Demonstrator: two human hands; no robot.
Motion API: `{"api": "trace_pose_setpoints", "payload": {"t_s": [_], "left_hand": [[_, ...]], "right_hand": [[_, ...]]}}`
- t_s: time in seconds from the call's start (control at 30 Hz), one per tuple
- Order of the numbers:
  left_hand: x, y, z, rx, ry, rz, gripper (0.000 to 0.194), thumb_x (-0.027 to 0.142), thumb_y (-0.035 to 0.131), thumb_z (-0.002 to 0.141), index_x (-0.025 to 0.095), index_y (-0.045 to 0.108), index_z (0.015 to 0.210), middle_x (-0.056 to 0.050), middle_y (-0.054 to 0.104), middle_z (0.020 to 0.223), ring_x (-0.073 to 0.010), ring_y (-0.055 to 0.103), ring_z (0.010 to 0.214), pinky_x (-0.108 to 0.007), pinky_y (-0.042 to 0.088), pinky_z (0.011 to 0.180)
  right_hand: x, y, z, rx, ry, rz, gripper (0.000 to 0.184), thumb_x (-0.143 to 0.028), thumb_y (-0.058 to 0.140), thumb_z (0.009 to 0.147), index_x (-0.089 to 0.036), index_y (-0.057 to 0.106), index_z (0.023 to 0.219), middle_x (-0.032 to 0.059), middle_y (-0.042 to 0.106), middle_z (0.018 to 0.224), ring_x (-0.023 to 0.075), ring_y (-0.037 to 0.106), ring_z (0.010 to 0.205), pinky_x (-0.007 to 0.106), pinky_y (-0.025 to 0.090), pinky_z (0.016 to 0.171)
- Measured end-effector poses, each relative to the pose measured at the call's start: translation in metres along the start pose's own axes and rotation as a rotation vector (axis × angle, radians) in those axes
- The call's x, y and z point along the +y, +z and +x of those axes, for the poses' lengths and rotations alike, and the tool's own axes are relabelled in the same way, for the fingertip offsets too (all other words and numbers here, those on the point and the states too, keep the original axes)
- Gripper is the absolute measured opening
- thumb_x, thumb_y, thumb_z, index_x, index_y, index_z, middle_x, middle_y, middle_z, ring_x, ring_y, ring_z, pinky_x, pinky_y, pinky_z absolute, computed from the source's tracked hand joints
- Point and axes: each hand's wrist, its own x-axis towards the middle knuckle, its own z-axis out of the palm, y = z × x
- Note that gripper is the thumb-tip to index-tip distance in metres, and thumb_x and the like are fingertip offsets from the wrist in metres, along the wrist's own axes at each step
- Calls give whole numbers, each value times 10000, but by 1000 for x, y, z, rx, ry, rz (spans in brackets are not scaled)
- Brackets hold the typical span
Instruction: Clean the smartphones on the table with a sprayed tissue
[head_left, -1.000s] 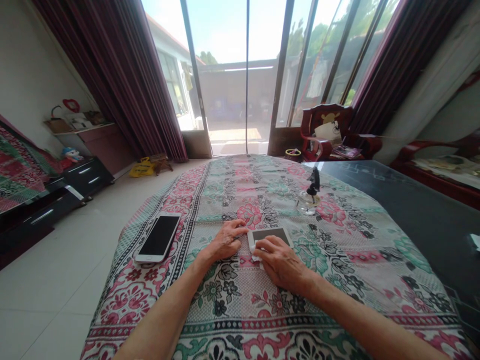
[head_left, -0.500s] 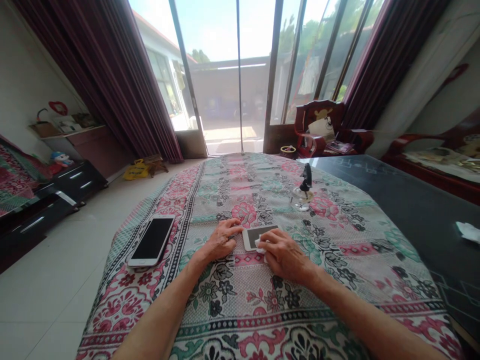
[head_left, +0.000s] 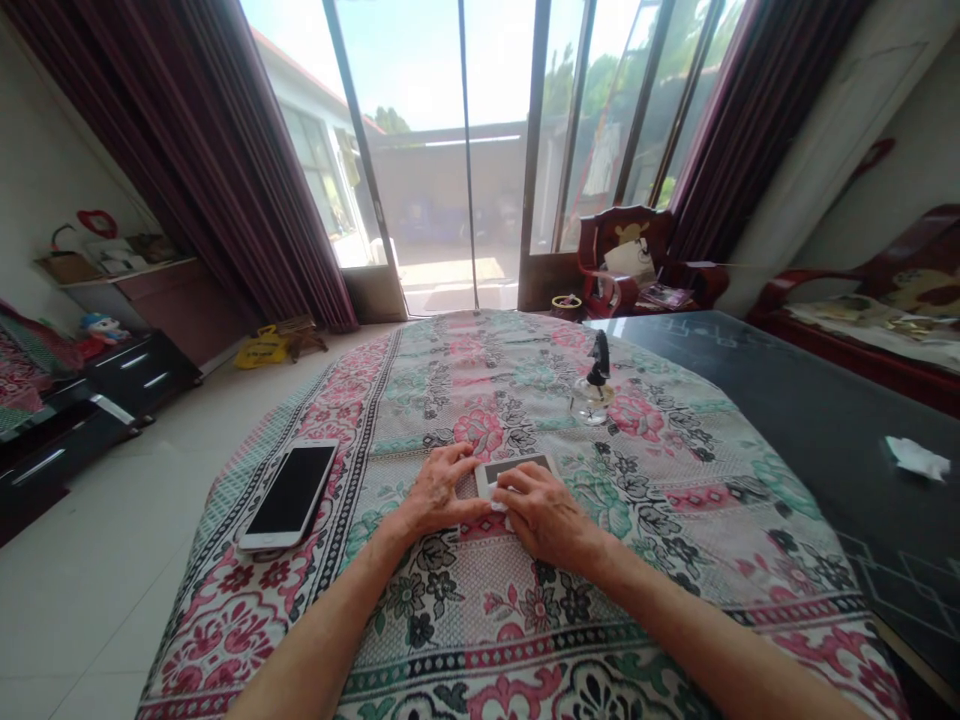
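Observation:
A small white smartphone (head_left: pixel 517 464) lies screen up on the patterned tablecloth, partly covered by my right hand (head_left: pixel 546 512). That hand's fingers are closed on a crumpled white tissue (head_left: pixel 495 492), pressed against the left part of the phone's screen. At the phone's left end, my left hand (head_left: pixel 442 490) brackets the corners between thumb and fingers, holding it against the cloth. Further left rests a larger white smartphone (head_left: pixel 291 497), its black screen facing up. A clear spray bottle (head_left: pixel 595 385) with a black trigger head stands beyond my right hand.
The floral tablecloth (head_left: pixel 495 600) covers a rounded table. Against its right side is a dark table (head_left: pixel 750 400) with another crumpled white tissue (head_left: pixel 919 458) on it. A red wooden chair (head_left: pixel 622 260) stands near the glass doors; a yellow bag (head_left: pixel 262 347) sits on the floor at left.
My right hand has slid the tissue left across the small phone's screen. My left thumb has stretched out towards the phone's near corner. The whole view has shifted slightly.

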Motion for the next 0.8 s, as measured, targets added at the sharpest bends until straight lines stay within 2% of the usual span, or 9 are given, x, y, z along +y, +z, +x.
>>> {"api": "trace_pose_setpoints", "payload": {"t_s": [0.07,0.17,0.33,0.43,0.6,0.8], "left_hand": [[0,-1,-1,-13,14,11,623,489,775,631,212,630,1171,-97,517,1313,-298,441,1227,-445,380,1053],[-1,-2,-1,-31,24,28,657,486,780,622,216,611,1198,-93,501,1334,-298,426,1238,-449,376,1058],[0,-3,-1,-46,13,32,641,465,786,618,218,618,1184,-97,501,1334,-300,429,1234,-453,384,1048],[2,-4,0,-45,7,28,634,450,786,619,204,622,1180,-106,506,1327,-302,432,1230,-448,384,1048],[5,-6,0,-42,1,21,625,414,780,623,198,618,1187,-107,506,1332,-305,432,1233,-448,379,1055],[8,-6,0,-53,-31,0,595,372,778,620,216,629,1175,-100,512,1335,-308,442,1236,-449,387,1056]], "right_hand": [[-2,3,2,7,-11,16,196,-129,505,856,-192,651,969,68,617,990,202,507,937,368,428,881],[8,-1,-2,28,23,39,202,-113,519,834,-200,670,936,54,619,969,201,511,950,366,424,890],[36,-16,-17,76,161,-1,196,-127,518,839,-199,697,877,48,634,925,189,533,903,349,437,866],[41,-21,-22,87,222,-38,209,-118,520,830,-197,703,892,52,637,928,194,537,905,347,441,862],[38,-16,-19,74,192,-28,207,-120,526,831,-206,692,918,48,637,963,200,536,937,343,436,872],[53,-10,-5,131,247,-20,209,-111,493,865,-201,678,904,44,637,975,189,546,945,328,431,889]]}}
